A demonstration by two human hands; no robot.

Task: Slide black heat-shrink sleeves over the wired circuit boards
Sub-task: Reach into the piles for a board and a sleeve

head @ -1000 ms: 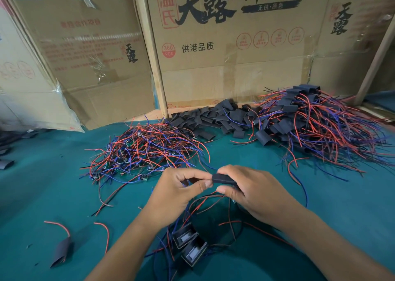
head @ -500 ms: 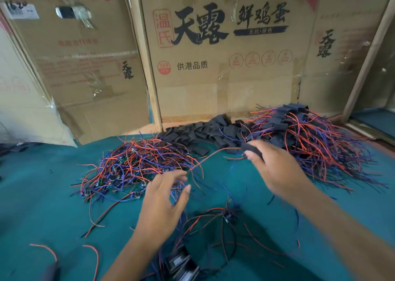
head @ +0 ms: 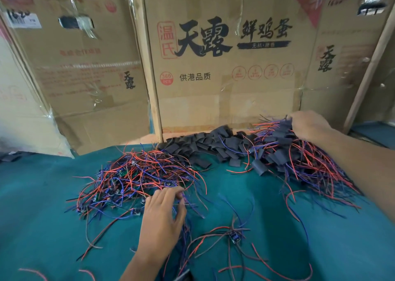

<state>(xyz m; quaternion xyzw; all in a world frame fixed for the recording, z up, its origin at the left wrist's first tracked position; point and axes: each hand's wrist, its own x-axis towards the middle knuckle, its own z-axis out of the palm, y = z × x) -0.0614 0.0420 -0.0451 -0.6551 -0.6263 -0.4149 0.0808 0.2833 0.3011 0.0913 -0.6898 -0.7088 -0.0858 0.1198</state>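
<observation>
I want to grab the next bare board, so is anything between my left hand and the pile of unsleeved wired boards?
Nothing visible does. The left hand already rests at the near edge of the unsleeved board pile, fingers among its red and blue wires; only the tangled wires themselves cover the boards.

Teal cloth-covered tabletop (head: 42,216): heap of unsleeved red-and-blue wired circuit boards (head: 136,180); row of loose black heat-shrink sleeves (head: 205,146); pile of sleeved boards (head: 299,158); one separate wired board (head: 235,237)
</observation>
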